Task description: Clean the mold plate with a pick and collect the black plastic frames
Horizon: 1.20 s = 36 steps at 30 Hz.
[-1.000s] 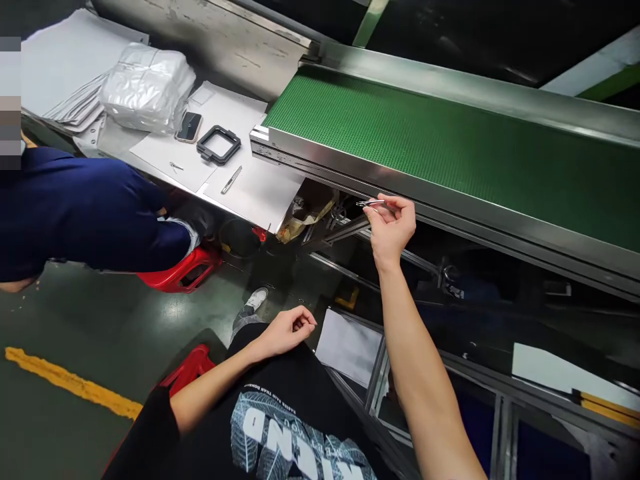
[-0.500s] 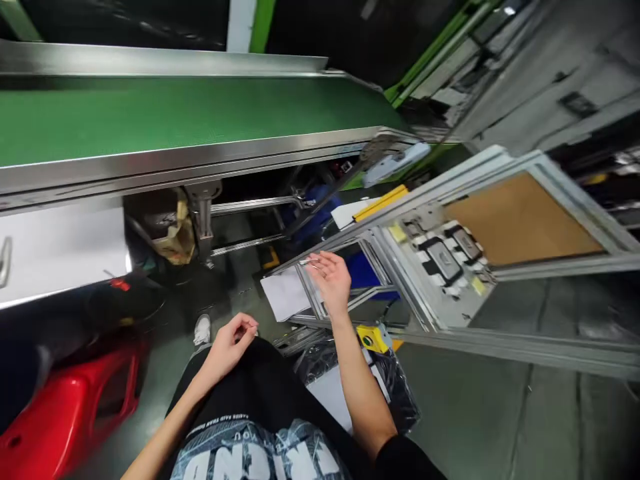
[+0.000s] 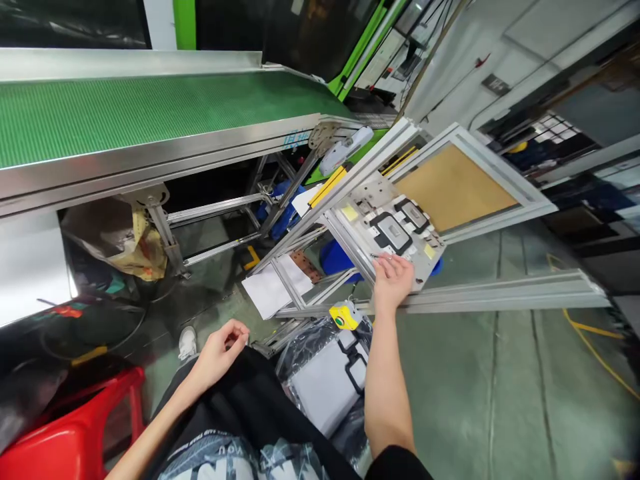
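- The right hand (image 3: 393, 280) reaches out to the near edge of a tilted grey metal plate (image 3: 395, 230) set in an aluminium frame (image 3: 480, 293), right of centre
- Its fingers (image 3: 395, 265) are pinched shut on thin metal tweezers (image 3: 376, 255), whose tip pokes out to the left, just over the near edge of the plate
- On the plate lie two black rectangular frames (image 3: 393, 233), side by side, with small yellow and white patches around them
- Further right in the same frame sits a brown board (image 3: 453, 190)
- The left hand (image 3: 220, 350) rests on the person's lap on black cloth, fingers loosely curled; whether they hold anything I cannot tell
- Between the two arms, near on the floor, lies a clear plastic bag (image 3: 320, 380) with grey sheets and more black frames inside
- A yellow box with a green button (image 3: 343, 317) sits just below the right wrist
- The green conveyor belt (image 3: 150, 110) with its steel rim runs across the far left
- Under it hangs a crumpled yellowish bag (image 3: 143, 250)
- White paper (image 3: 273, 290) lies on the low frame rails in the middle
- A red plastic stool (image 3: 75, 433) stands at the near left
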Available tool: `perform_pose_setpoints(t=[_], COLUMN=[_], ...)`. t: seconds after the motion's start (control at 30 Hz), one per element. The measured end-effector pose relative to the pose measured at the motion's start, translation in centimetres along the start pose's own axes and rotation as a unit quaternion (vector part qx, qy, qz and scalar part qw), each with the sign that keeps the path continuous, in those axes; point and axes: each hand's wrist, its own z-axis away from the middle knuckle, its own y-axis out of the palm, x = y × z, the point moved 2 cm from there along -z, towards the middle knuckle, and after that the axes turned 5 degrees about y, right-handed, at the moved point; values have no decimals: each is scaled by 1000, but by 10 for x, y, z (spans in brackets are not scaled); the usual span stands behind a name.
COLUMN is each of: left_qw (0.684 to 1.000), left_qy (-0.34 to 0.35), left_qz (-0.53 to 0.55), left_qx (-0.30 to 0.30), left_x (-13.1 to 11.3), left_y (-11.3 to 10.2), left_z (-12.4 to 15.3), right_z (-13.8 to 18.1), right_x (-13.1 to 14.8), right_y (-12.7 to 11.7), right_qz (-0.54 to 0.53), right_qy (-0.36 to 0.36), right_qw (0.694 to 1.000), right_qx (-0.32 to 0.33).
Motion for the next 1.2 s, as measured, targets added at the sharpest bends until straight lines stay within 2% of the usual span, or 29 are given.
perform_pose_setpoints(t=[0.27, 0.57, 0.8, 1.2], left_qw=[1000, 999, 998, 998], left_qy=[-4, -2, 4, 5], left_qz=[-14, -28, -41, -37], left_qx=[-26, -42, -51, -54], left_x=[-3, -3, -7, -8], left_y=[7, 8, 8, 9], left_z=[5, 8, 7, 7], right_z=[-17, -22, -26, -22], right_x=[-12, -19, -25, -21], right_y=[6, 12, 19, 23], right_qz=[19, 23, 21, 15], right_qy=[-9, -7, -6, -26], right_qw=[997, 994, 994, 998], right_qx=[73, 108, 104, 60])
